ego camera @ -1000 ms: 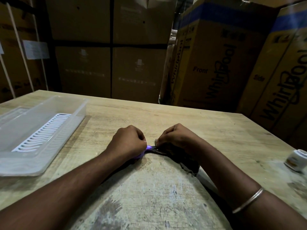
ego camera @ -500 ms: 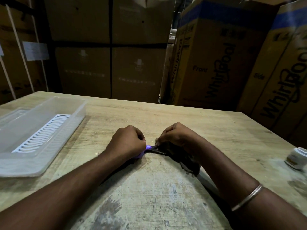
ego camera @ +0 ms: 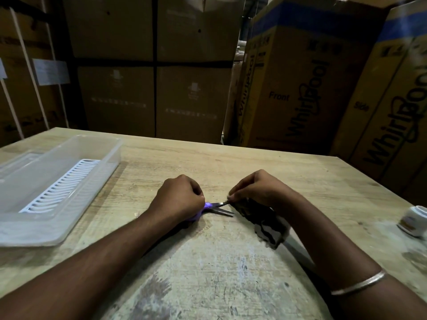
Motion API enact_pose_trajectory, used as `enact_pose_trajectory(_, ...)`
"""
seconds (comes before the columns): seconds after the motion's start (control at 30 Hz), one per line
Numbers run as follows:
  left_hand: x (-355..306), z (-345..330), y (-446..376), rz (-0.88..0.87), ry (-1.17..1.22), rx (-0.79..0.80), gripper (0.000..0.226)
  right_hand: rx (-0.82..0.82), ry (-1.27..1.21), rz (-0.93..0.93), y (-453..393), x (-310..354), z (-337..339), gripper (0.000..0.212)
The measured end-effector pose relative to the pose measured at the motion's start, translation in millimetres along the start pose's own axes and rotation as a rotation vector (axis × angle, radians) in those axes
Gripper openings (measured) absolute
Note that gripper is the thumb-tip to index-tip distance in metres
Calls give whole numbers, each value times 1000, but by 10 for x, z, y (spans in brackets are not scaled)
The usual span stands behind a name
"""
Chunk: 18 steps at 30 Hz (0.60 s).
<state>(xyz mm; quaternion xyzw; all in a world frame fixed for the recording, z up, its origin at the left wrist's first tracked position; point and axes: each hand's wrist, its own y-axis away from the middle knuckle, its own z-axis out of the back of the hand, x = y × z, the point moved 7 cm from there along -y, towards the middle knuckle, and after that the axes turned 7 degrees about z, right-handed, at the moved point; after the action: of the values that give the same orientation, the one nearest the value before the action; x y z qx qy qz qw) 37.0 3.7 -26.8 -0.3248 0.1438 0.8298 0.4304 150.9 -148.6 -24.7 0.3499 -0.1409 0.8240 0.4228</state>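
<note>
Fingers (ego camera: 196,189) of the left hand (ego camera: 178,199) are curled tight round the purple handles of the scissors (ego camera: 219,208), which lie low over the table (ego camera: 208,285) with the blades pointing toward 3 o'clock. Blades stand parted in a narrow V. Fingertips (ego camera: 232,197) of the right hand (ego camera: 261,190) pinch the 9 o'clock end of a dark piece of material (ego camera: 265,224). That end sits at the tip of the upper blade, and the rest trails toward 5 o'clock under the right wrist, resting on the table. What the material is made of cannot be told in the dim light.

Step in hand, as judged: cutting the dark material, with the blades opened for a bite. The next move calls for feeding the pinched edge deeper between the blades, holding it taut, then closing the handles, with the right fingertips clear of the cutting line.

A clear plastic tray (ego camera: 13,229) stands at 9 o'clock of the hands, well apart; a small white jar (ego camera: 413,221) stands at 3 o'clock
</note>
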Motion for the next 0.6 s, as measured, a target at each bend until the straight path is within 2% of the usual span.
enact_pose_trajectory(0.17,8,-8,-17,1,2,-4,19,-15,-18,260,138,110,138,9)
enact_pose_trajectory(0.33,0,-11,-23,-14,9,-9,18,82,282,528,159,291,-148,12)
enact_pose_trajectory(0.47,-1,-14,-23,-26,7,-15,17,80,339,616,175,330,-202,17)
enact_pose_trajectory(0.6,-13,-8,-10,-33,0,-30,16,120,457,618,178,370,-223,23)
